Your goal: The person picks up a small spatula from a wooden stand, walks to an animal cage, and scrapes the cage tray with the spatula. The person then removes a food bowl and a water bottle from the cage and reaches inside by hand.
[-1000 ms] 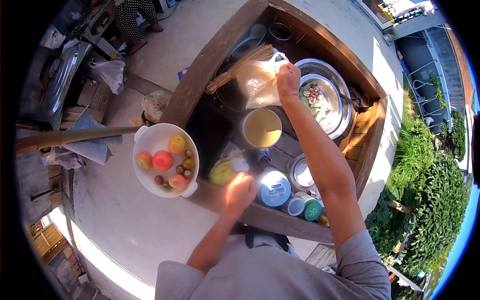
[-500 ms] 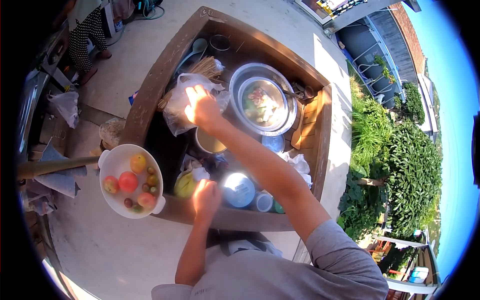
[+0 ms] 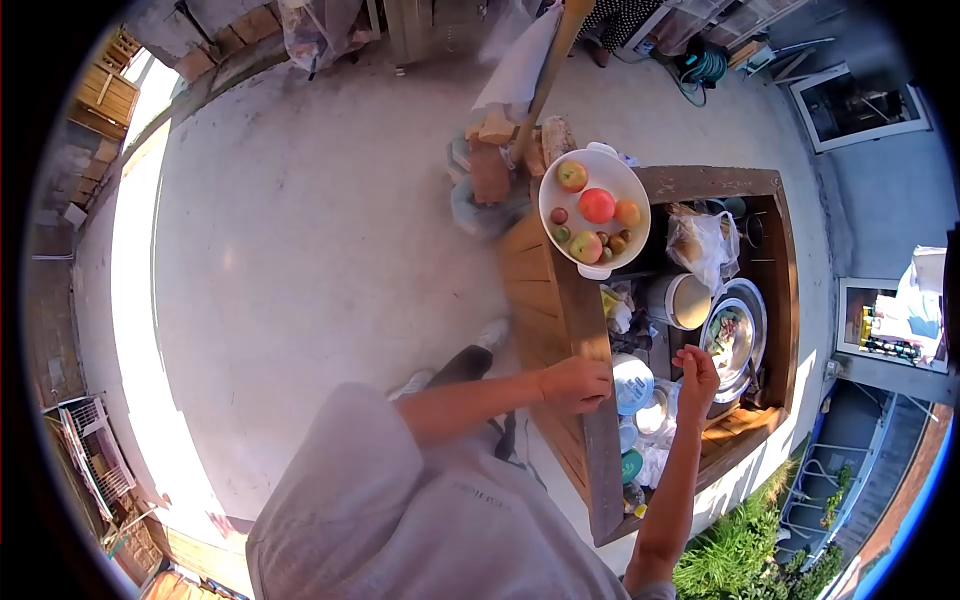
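Note:
My left hand (image 3: 577,385) is closed in a fist at the box's near wooden edge; whatever it may hold is hidden. My right hand (image 3: 697,373) is raised over the box, fingers drawn together in a pinch, and anything between them is too small to make out. Just beyond it, a metal bowl (image 3: 756,310) holds a smaller bowl of chopped food (image 3: 727,335). Between the hands sits a round tub with a blue-and-white lid (image 3: 633,384). A clear plastic bag (image 3: 712,250) lies farther back, beside a pot of pale yellowish contents (image 3: 690,302).
A white two-handled dish (image 3: 548,215) of tomatoes rests on the corner of the wooden box (image 3: 600,470). A bamboo pole (image 3: 553,75) stands behind it, near stacked bricks (image 3: 490,172). Concrete floor (image 3: 290,270) stretches to the left; a person's legs (image 3: 605,25) show at the top.
My right hand has left the plastic bag and come back nearer my body. The left hand stays closed at the wooden edge. My view has turned left, showing more floor.

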